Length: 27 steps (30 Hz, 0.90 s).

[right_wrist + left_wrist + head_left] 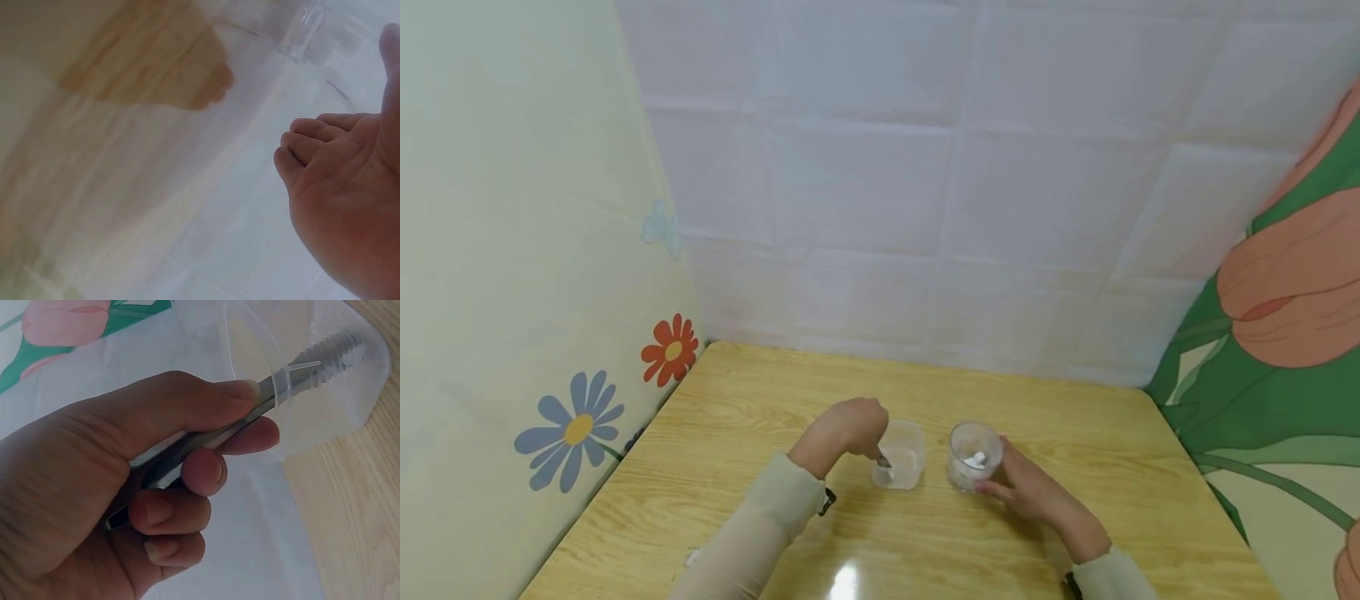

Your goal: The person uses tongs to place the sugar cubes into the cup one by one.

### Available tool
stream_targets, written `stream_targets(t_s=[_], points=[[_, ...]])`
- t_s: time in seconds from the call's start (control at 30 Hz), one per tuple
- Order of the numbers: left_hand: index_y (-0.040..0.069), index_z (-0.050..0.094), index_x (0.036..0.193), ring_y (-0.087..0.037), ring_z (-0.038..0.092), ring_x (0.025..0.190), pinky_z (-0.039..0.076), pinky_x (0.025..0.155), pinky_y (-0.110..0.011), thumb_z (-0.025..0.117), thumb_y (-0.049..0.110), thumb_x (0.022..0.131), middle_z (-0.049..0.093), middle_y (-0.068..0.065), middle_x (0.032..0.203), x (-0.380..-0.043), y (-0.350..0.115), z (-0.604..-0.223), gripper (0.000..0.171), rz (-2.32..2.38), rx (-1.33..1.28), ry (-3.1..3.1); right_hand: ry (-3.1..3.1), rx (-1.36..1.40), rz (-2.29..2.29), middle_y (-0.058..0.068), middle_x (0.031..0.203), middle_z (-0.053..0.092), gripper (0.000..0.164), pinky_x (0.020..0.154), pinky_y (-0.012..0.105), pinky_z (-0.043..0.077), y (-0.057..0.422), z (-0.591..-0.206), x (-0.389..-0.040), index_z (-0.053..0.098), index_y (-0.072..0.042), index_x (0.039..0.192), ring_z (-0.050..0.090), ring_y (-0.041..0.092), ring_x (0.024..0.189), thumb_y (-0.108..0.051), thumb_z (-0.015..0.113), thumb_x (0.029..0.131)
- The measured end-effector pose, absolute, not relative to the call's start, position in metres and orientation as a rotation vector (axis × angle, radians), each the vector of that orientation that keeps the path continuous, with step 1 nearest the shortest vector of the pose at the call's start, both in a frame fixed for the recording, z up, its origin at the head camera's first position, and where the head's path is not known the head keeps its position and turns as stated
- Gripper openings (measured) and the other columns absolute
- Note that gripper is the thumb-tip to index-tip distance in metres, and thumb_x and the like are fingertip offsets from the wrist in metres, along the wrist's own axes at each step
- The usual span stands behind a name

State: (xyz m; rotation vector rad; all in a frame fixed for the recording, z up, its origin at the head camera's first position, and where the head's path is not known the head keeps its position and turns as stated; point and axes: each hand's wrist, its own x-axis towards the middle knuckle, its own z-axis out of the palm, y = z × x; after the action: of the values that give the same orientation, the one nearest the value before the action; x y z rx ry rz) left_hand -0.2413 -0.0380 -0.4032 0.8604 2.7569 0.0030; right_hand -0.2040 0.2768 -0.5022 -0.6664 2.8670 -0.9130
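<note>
Metal tongs (219, 434) with ridged tips are gripped in my left hand (857, 423), thumb on one side and fingers curled on the other. Their tips reach down inside a clear square plastic container (912, 433). To the right of it stands a clear glass (962, 450) with a few small white pieces (976, 459) low inside. My right hand (1030, 486) holds the glass from its right side, thumb at the near side and fingers round the back. In the right wrist view the palm and bent fingers (312, 134) show below part of the glass (306, 31).
Both containers are on a wood-grain table (1000, 550). A small white scrap (693, 557) lies beside the left sleeve. A white sheet (865, 183) hangs behind the table, with flower-print cloths (580, 429) along the sides.
</note>
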Motion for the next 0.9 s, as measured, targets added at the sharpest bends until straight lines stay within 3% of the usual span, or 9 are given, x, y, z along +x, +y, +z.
stream_targets(t_s=[0.23, 0.4, 0.7, 0.9], points=[[0.017, 0.059, 0.056, -0.006, 0.031, 0.047, 0.031, 0.048, -0.023, 0.079, 0.020, 0.090, 0.041, 0.009, 0.049, -0.241, -0.045, -0.399, 0.039, 0.111, 0.897, 2.744, 2.868, -0.692, -0.911, 0.030, 0.154, 0.038, 0.084, 0.113, 0.066, 0.024, 0.278, -0.501, -0.204, 0.030, 0.004, 0.154, 0.029, 0.053, 0.143, -0.043, 0.067, 0.096], [0.015, 0.069, 0.063, -0.006, 0.035, 0.048, 0.033, 0.048, -0.023, 0.077, 0.019, 0.090, 0.047, 0.009, 0.052, -0.244, -0.054, -0.396, 0.029, 0.199, 0.945, 2.754, 2.875, -0.699, -0.913, 0.028, 0.152, 0.041, 0.082, 0.113, 0.066, 0.025, 0.279, -0.500, -0.204, 0.032, 0.004, 0.153, 0.033, 0.052, 0.142, -0.043, 0.068, 0.095], [0.021, 0.054, 0.055, -0.005, 0.028, 0.046, 0.029, 0.049, -0.022, 0.073, 0.019, 0.093, 0.035, 0.011, 0.049, -0.248, -0.068, -0.392, 0.042, 0.310, 1.059, 2.766, 2.865, -0.695, -0.920, 0.029, 0.153, 0.040, 0.084, 0.113, 0.066, 0.024, 0.279, -0.499, -0.204, 0.031, 0.005, 0.153, 0.031, 0.053, 0.143, -0.044, 0.067, 0.095], [0.019, 0.063, 0.061, -0.005, 0.032, 0.048, 0.030, 0.049, -0.022, 0.073, 0.016, 0.092, 0.044, 0.011, 0.052, -0.248, -0.072, -0.390, 0.033, 0.356, 1.072, 2.775, 2.868, -0.697, -0.918, 0.028, 0.153, 0.040, 0.083, 0.113, 0.066, 0.024, 0.279, -0.500, -0.205, 0.032, 0.004, 0.153, 0.031, 0.052, 0.143, -0.044, 0.067, 0.095]])
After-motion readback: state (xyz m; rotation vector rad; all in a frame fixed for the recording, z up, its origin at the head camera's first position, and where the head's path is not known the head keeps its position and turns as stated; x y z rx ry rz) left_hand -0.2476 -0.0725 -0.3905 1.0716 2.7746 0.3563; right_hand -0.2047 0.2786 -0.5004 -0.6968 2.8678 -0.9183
